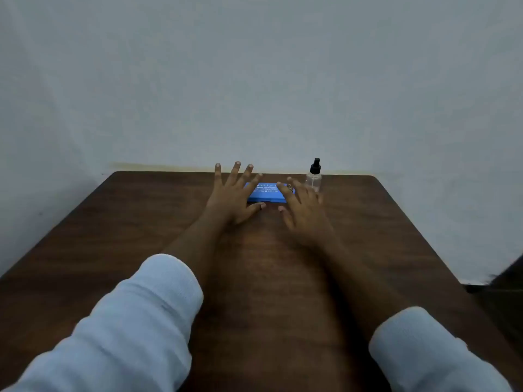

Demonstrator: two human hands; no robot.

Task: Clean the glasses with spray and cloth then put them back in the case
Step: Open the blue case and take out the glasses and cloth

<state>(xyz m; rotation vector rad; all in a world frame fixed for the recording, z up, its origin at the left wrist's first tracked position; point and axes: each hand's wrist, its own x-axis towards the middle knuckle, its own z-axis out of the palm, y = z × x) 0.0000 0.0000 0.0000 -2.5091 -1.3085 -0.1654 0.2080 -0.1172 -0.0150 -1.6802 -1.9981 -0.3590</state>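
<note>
A flat blue glasses case with white lettering lies shut near the far edge of the brown wooden table. Both my arms reach forward over the table. My left hand hovers with fingers spread over the case's left end. My right hand has its fingers apart and covers the case's right end. A small clear spray bottle with a black pump top stands upright just right of the case. No glasses or cloth show.
A plain pale wall rises directly behind the table's far edge. White sleeves are pushed up on both forearms. A dark object sits beyond the table's right edge.
</note>
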